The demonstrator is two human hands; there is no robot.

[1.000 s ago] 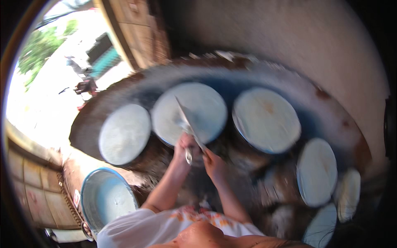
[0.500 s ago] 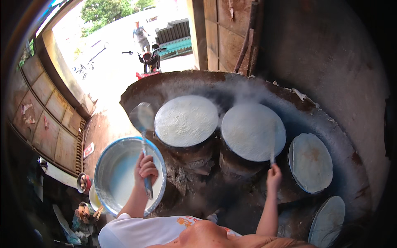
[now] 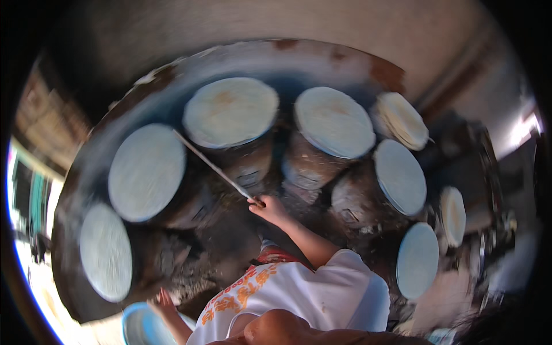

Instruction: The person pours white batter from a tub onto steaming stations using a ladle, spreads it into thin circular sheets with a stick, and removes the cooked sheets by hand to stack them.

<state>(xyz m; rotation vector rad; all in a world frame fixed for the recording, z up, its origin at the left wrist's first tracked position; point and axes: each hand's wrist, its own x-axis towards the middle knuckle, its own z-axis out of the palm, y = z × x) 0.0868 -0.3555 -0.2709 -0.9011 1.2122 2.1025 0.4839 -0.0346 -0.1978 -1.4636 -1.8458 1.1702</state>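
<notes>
My right hand (image 3: 269, 209) is closed round the handle of a long, thin, flat spatula (image 3: 214, 165). The blade slants up to the left, its tip by the right edge of a pale round pancake (image 3: 147, 172) on a griddle. Just beyond the blade lies another pancake with a browned patch (image 3: 230, 112). At the lower left, my left hand (image 3: 164, 301) is blurred over the rim of a blue basin (image 3: 133, 325), so its fingers cannot be made out. No ladle shows in it now. Another whitish round (image 3: 106, 253) covers the griddle nearest the basin.
More covered griddles (image 3: 333, 122) curve round to my right on drum-shaped stoves (image 3: 247, 167), one pale round (image 3: 401, 177) among them. Stacks of finished pancakes (image 3: 401, 121) stand behind them on the right. A dark curved ledge (image 3: 276, 52) runs round the far side.
My view has swung right, bringing more griddles in and pushing the doorway to the left edge. The spatula has gone from pointing straight ahead to slanting left. The ladle has left view.
</notes>
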